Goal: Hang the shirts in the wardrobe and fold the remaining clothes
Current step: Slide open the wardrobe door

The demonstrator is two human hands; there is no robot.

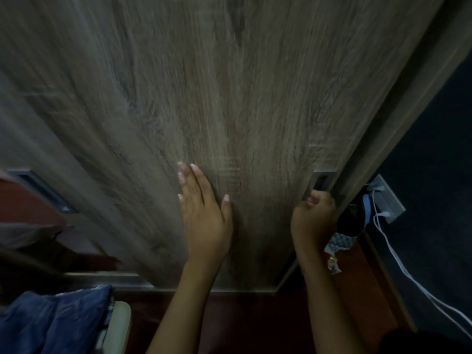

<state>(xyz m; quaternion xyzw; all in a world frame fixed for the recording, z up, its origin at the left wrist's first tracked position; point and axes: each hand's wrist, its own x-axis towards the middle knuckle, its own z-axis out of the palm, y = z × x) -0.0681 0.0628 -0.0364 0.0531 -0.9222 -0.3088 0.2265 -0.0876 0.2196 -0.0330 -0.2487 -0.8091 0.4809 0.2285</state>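
Note:
A wood-grain sliding wardrobe door (217, 98) fills most of the view. My left hand (204, 213) lies flat against the door panel with its fingers straight. At the door's right edge sits a recessed dark metal handle (320, 181). My right hand (314, 221) has its fingers curled into the lower end of that handle. A second recessed handle (42, 190) shows on the neighbouring door at the left. A blue denim garment (53, 320) lies at the bottom left.
A dark wall on the right carries a socket plate (388, 198) with white cables (398, 264) trailing down. A dark object and a patterned packet (337, 244) sit beside the wardrobe's right side. The floor (242, 323) below is dark red-brown.

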